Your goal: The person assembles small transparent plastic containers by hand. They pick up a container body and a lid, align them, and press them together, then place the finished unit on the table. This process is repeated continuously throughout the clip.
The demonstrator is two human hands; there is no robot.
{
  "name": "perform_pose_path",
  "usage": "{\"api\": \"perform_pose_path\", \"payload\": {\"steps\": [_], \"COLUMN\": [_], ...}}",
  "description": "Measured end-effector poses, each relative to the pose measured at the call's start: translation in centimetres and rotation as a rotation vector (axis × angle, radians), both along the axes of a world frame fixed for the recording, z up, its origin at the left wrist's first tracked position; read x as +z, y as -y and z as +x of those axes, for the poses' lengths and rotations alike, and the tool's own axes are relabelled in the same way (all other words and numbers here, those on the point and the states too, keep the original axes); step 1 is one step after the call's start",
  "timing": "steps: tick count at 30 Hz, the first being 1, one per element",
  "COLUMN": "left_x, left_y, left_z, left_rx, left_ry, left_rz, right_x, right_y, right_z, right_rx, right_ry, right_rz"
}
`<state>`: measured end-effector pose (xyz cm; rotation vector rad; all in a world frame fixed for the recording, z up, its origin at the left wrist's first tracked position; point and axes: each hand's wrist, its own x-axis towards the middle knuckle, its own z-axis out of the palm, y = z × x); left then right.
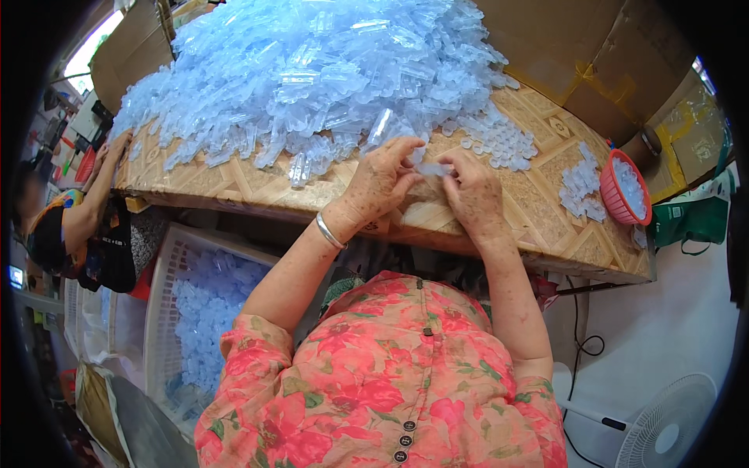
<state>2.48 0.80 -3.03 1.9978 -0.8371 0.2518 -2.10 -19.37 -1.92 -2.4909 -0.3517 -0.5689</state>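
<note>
My left hand point(381, 179) and my right hand point(474, 196) meet over the near edge of the table. Between their fingertips is a small clear plastic piece point(431, 168), pinched from both sides; its exact shape is partly hidden by my fingers. Just beyond my hands rises a large heap of clear, bluish plastic pieces point(328, 86), some of them long and tube-like. Small round clear plastic pieces point(503, 139) lie scattered beyond my right hand.
A red basket point(612, 195) of clear pieces stands at the right of the patterned table point(538, 207), beside a small loose pile point(581, 187). Cardboard point(577, 47) walls the back. Below left is a white crate point(158, 312) of plastic pieces. Another person's arm point(97, 187) rests at the left.
</note>
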Motion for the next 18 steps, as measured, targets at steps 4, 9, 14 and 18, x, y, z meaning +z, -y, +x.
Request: {"api": "perform_pose_path", "payload": {"steps": [4,9,14,18], "left_x": [0.2,0.2,0.2,-0.6], "left_y": [0.0,0.9,3.6,5.1], "left_z": [-1.0,-1.7,-3.7,-5.1], "left_rx": [0.022,0.164,0.133,-0.005], "left_ry": [0.111,0.301,0.312,0.22], "left_rz": [0.068,0.152,0.121,0.106], "right_x": [-0.7,-1.2,-0.6,-1.3], "right_y": [4.0,7.5,6.7,5.8], "right_z": [-3.0,-6.1,-6.8,-5.8], "right_rx": [-0.02,-0.101,-0.109,-0.074], "right_ry": [0.094,0.119,0.107,0.1], "right_rz": [0.053,0.035,0.081,0.05]}}
